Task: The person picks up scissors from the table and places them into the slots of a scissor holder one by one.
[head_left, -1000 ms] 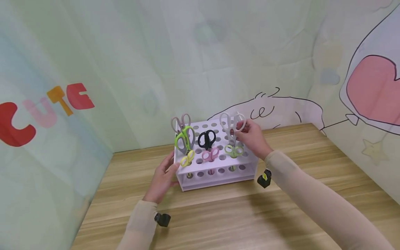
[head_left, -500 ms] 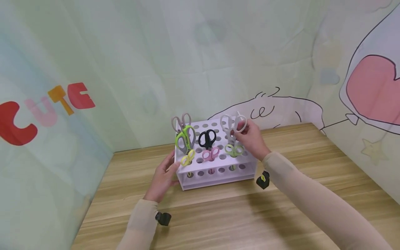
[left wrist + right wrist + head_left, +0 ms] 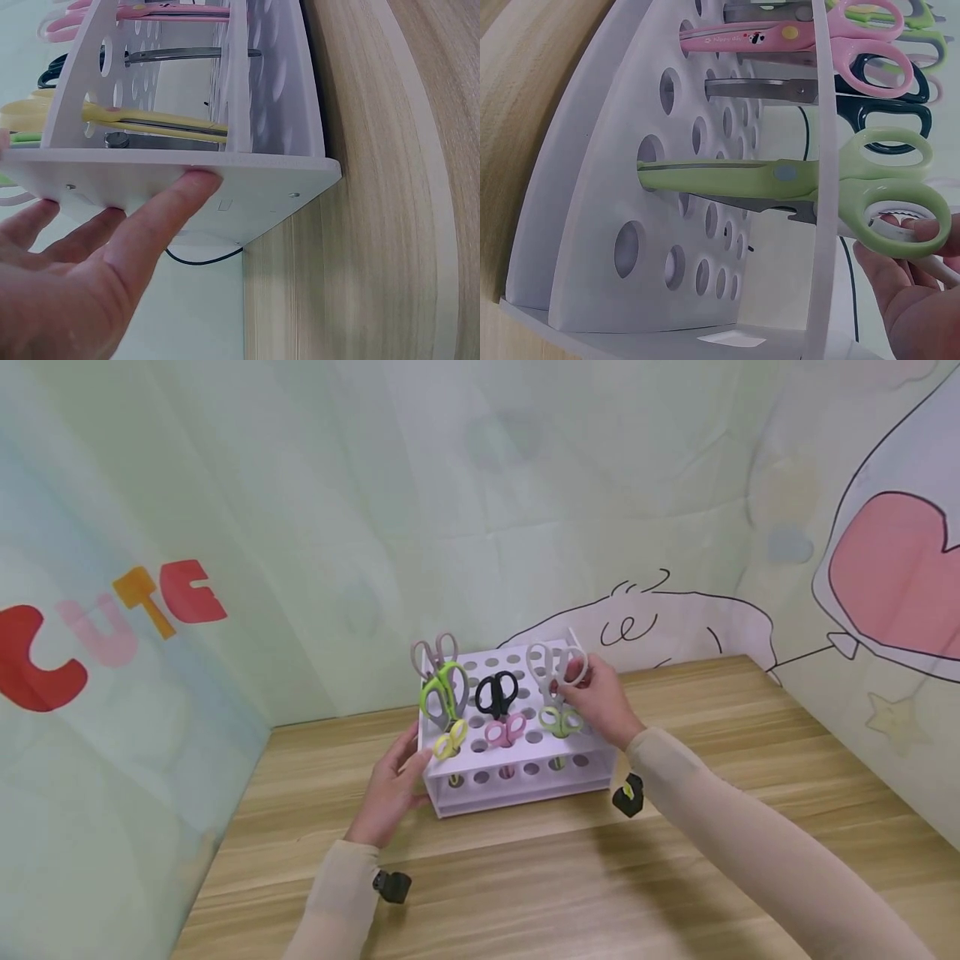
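Note:
A white rack (image 3: 536,758) with rows of round holes stands on the table and holds several scissors upright. My left hand (image 3: 388,789) lies against its left side panel (image 3: 255,187), thumb and fingers extended on the outer face. With my right hand (image 3: 600,697) I pinch the handle of white scissors (image 3: 556,672) at the rack's right; their blades are mostly hidden. In front of them stand light green scissors (image 3: 727,178), blades down through the holes. Pink scissors (image 3: 506,731) and black scissors (image 3: 497,695) occupy the middle. Yellow scissors (image 3: 157,124) sit near the left panel.
Green-and-grey scissors (image 3: 447,692) and mauve-handled scissors (image 3: 435,652) stand along the rack's left side. The wooden table (image 3: 495,885) extends in front and to both sides. A printed cloth backdrop (image 3: 360,527) rises close behind the rack.
The white scissors have sunk lower at the rack, and my right hand has come down with them. My left hand stays on the side panel.

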Tool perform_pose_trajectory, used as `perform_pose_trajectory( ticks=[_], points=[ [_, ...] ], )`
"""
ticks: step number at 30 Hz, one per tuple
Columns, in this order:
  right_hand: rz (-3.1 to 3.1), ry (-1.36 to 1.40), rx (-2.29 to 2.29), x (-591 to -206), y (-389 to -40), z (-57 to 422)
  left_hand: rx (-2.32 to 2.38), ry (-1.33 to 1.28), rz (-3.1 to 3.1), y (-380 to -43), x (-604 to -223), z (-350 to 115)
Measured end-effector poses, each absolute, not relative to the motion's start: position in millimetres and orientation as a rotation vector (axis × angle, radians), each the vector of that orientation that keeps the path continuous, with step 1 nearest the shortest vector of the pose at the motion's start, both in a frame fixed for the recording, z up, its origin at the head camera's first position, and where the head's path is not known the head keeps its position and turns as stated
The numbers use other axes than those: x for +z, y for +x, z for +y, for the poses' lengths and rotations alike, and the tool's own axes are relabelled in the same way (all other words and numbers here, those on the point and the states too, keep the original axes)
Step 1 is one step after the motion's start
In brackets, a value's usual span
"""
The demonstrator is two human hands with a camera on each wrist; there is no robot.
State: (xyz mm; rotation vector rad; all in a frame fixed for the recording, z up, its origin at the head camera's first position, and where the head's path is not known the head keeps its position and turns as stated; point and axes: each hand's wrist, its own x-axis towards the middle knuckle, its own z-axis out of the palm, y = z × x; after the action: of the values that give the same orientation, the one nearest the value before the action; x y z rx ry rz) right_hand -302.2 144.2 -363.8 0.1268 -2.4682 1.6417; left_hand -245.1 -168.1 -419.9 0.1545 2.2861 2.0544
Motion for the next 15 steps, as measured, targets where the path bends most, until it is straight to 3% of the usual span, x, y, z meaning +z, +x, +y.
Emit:
perform_pose_trajectory(
  ticks=[15],
  points=[
    [-2.526,0.240,1.682,-353,-306,151,2.047,0.160,2.279,-245,-418,-168]
  ],
)
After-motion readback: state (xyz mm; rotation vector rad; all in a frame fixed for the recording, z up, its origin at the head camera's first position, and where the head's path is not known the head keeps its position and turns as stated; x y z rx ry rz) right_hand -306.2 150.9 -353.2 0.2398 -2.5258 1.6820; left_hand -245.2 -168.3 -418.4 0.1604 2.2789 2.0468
